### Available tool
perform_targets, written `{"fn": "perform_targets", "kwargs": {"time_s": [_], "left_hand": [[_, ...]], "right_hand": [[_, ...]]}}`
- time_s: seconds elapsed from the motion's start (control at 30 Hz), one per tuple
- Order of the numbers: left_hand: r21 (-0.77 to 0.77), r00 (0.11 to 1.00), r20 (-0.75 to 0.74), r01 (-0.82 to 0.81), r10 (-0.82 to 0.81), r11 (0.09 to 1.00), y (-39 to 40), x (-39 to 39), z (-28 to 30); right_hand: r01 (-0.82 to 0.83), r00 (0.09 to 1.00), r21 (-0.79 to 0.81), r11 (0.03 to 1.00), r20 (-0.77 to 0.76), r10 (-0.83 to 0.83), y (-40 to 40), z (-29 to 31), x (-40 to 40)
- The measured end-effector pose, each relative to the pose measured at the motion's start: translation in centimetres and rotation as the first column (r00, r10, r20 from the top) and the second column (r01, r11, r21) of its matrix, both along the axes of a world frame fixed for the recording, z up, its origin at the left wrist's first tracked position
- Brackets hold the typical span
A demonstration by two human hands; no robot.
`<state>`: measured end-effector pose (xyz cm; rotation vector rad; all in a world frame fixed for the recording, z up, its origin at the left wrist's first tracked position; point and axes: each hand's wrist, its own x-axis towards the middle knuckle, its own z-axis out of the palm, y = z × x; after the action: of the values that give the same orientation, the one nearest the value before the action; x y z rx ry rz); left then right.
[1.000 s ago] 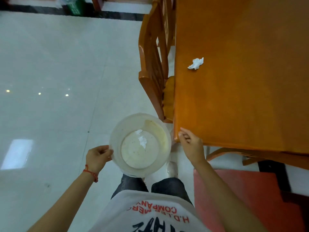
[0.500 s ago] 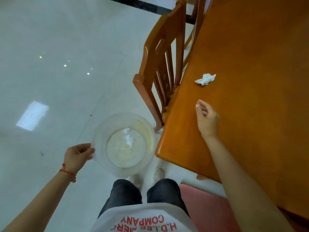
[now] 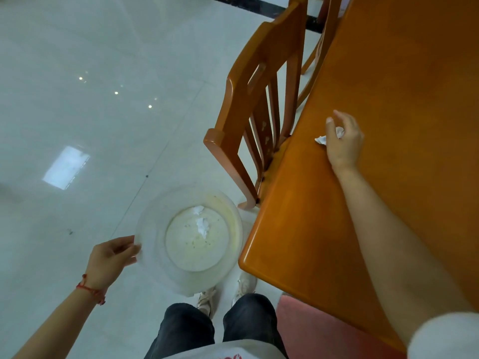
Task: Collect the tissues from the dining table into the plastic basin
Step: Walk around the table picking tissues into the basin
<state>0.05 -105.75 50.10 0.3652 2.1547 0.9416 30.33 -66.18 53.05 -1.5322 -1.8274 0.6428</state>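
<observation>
A crumpled white tissue (image 3: pixel 321 139) lies on the orange dining table (image 3: pixel 404 73) near its left edge. My right hand (image 3: pixel 344 141) covers it, fingers curled around it, with bits of tissue showing on either side of the thumb. My left hand (image 3: pixel 110 260) grips the left rim of a translucent plastic basin (image 3: pixel 155 229), held above the floor beside the table's corner. Two crumpled tissues (image 3: pixel 202 224) lie inside the basin.
A wooden chair (image 3: pixel 248 99) is pushed in against the table's left edge, just beyond the basin. A second chair back (image 3: pixel 326 35) stands farther along. A red seat (image 3: pixel 321 330) sits under the table's near edge. Pale tiled floor (image 3: pixel 90 99) spreads to the left.
My right hand has moved forward along the table and come down over the tissue, closing on it. My left hand keeps its hold on the basin's rim.
</observation>
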Motion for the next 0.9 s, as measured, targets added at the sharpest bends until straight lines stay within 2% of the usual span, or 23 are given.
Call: {"fn": "perform_targets", "kwargs": {"time_s": [0.2, 0.43, 0.6, 0.9], "left_hand": [[0.011, 1.0, 0.011, -0.023, 0.023, 1.0, 0.4, 0.4, -0.2], [0.019, 0.999, 0.014, -0.03, 0.029, 0.999, 0.9, 0.7, -0.1], [0.007, 1.0, 0.005, 0.01, -0.01, 1.0, 1.2, 1.0, 0.3], [0.04, 0.999, 0.01, 0.031, -0.032, 0.999, 1.8, 0.9, 0.8]], "right_hand": [[-0.085, 0.992, -0.069, 0.994, 0.088, 0.09, 1.1, -2.3, -0.4], [-0.132, 0.985, -0.107, 0.986, 0.095, 0.142, -1.4, -3.8, 0.3], [-0.147, 0.985, -0.124, 0.981, 0.071, 0.156, -4.6, -3.7, 0.5], [-0.087, 0.996, -0.155, 0.984, -0.049, 0.08, -12.7, -3.6, -0.6]]}}
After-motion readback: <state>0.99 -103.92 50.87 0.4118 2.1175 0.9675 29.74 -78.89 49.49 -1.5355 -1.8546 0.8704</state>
